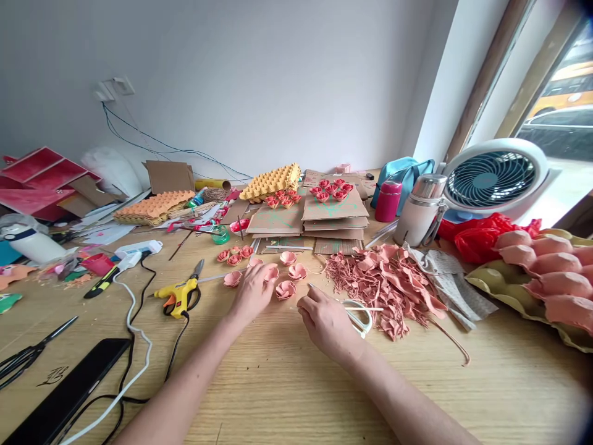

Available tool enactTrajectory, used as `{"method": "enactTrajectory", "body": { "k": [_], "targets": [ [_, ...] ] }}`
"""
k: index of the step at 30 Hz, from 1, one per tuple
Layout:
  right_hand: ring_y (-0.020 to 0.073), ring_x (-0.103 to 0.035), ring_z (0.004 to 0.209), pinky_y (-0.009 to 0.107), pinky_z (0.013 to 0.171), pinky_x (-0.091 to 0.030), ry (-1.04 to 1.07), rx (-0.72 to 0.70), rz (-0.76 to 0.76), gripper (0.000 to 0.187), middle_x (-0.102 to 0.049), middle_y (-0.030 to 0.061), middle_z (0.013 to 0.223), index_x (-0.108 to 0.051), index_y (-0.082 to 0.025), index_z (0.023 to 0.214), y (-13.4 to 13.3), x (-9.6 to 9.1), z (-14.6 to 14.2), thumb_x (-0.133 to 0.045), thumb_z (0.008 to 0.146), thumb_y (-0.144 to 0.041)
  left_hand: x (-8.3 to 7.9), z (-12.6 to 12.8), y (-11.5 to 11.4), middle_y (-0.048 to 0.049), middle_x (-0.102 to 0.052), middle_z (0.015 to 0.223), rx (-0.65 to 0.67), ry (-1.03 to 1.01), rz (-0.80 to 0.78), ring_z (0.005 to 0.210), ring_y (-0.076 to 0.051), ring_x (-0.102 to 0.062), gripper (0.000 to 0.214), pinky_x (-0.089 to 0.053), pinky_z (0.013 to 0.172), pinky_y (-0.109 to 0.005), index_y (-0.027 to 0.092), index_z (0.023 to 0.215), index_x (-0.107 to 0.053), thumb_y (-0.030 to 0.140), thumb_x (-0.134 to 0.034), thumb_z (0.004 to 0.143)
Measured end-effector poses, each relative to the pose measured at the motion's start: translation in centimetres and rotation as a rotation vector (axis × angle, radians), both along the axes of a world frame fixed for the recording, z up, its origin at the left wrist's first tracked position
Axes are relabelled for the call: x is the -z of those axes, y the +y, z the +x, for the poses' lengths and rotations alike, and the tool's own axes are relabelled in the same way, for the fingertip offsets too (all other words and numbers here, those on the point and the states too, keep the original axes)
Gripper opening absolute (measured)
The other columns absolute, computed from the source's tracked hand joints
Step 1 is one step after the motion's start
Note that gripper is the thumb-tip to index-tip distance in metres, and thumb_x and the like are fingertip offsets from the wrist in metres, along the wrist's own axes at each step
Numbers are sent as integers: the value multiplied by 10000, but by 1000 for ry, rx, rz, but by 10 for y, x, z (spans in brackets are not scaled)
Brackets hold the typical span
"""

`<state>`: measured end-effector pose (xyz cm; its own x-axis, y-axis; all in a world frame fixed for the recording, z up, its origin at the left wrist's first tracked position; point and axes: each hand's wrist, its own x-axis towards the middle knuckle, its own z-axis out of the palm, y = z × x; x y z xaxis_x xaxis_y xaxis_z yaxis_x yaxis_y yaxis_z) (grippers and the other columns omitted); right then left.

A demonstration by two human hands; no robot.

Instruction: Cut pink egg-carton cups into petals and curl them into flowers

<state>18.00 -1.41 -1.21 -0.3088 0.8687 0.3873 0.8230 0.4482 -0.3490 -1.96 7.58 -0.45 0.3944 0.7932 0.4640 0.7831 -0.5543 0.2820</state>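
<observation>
Several pink egg-carton flowers (pixel 286 290) stand cupped upward on the table in front of me. My left hand (pixel 254 289) reaches in among them, its thumb and fingers around one pink flower (pixel 272 274), which they partly hide. Closer to me, my right hand (pixel 328 324) is closed on a thin pale stick (pixel 373 309) that juts out to its right. White-handled scissors (pixel 365 321) lie partly under that hand. Beside them spreads a heap of pink egg-carton scraps (pixel 393 281). Smaller, redder flowers (pixel 235 255) sit behind the left hand.
A yellow glue gun (pixel 180 296) with a cord lies left, near black scissors (pixel 34 352) and a black case (pixel 69 392). Cardboard sheets (pixel 331 210) bearing red flowers are stacked behind. At right are a flask (pixel 420 210), a fan (pixel 493 176) and egg trays (pixel 551 272).
</observation>
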Motion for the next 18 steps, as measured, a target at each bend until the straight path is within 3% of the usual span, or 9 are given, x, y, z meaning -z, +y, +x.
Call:
{"method": "enactTrajectory", "body": {
  "k": [7, 11, 15, 18],
  "targets": [
    [139, -544, 790, 244, 698, -363, 1, -5, -1, 166, -574, 38, 902, -603, -197, 843, 0, 1, -1, -481, 952, -170, 6, -22, 26, -118, -564, 1327, 10, 236, -18, 1287, -344, -424, 452, -319, 1058, -505, 205, 1293, -547, 209, -540, 842],
    [140, -546, 794, 247, 700, -365, 7, -5, -14, 161, -574, 38, 907, -605, -195, 850, 1, 4, 0, -482, 952, -175, 9, -18, 33, -99, -621, 1231, 65, 290, -5, 1211, -304, -488, 361, -265, 1071, -512, 224, 1228, -582, 188, -481, 882],
    [140, -542, 789, 250, 695, -360, -9, 0, -14, 154, -576, 38, 923, -605, -198, 865, 1, 3, 1, -480, 952, -178, 4, -15, 29, -80, -658, 1096, 66, 303, 42, 1094, -277, -536, 270, -308, 1020, -471, 226, 1134, -610, 231, -506, 885],
    [140, -535, 782, 253, 695, -357, -15, -3, 1, 166, -569, 38, 916, -598, -199, 857, 1, 2, 1, -468, 957, -178, 0, -20, 16, -90, -644, 1119, 27, 315, 74, 1101, -289, -526, 259, -340, 982, -452, 220, 1116, -616, 263, -534, 874]
  ]
}}
